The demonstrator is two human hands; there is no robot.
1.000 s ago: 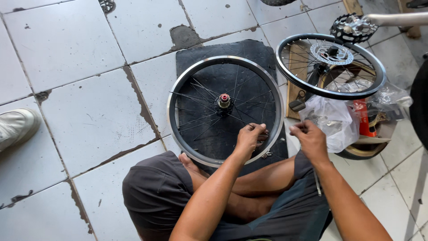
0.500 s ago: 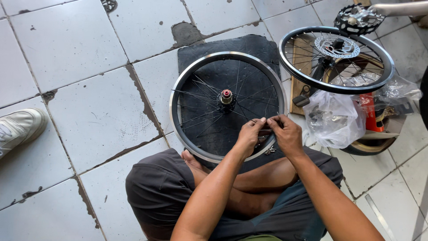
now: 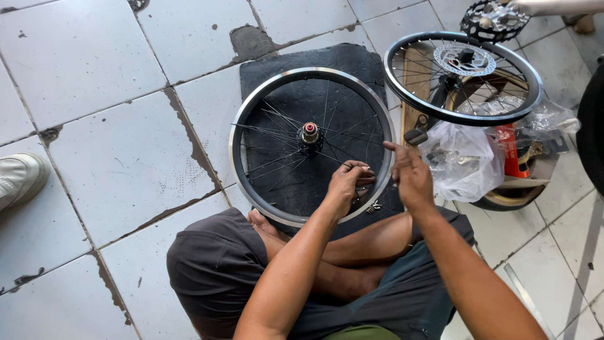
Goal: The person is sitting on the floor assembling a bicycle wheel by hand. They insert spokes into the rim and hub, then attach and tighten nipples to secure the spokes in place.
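Note:
A black-rimmed bicycle wheel [image 3: 234, 148] with thin spokes and a red-capped hub [image 3: 309, 132] lies flat on a black mat [image 3: 270, 63] in front of my crossed legs. My left hand [image 3: 349, 182] rests on the near right part of the wheel, its fingers curled around the spokes just inside the rim. My right hand [image 3: 410, 175] hovers just outside the rim to the right, back towards the camera. Its fingers are loosely stretched and nothing shows in them. Small metal pieces [image 3: 372, 206] lie on the mat by the rim.
A second wheel [image 3: 465, 121] with a disc rotor [image 3: 462, 60] leans at the right over a clear plastic bag [image 3: 462, 160], a red item [image 3: 509, 151] and a tan-walled tyre [image 3: 503, 196]. A toothed chainring [image 3: 494, 19] hangs top right. Another person's pale shoe [image 3: 19, 179] is at the left edge.
My right hand came from beside the plastic bag to the rim next to my left hand, then drew off a little to the right. My left hand stayed on the spokes.

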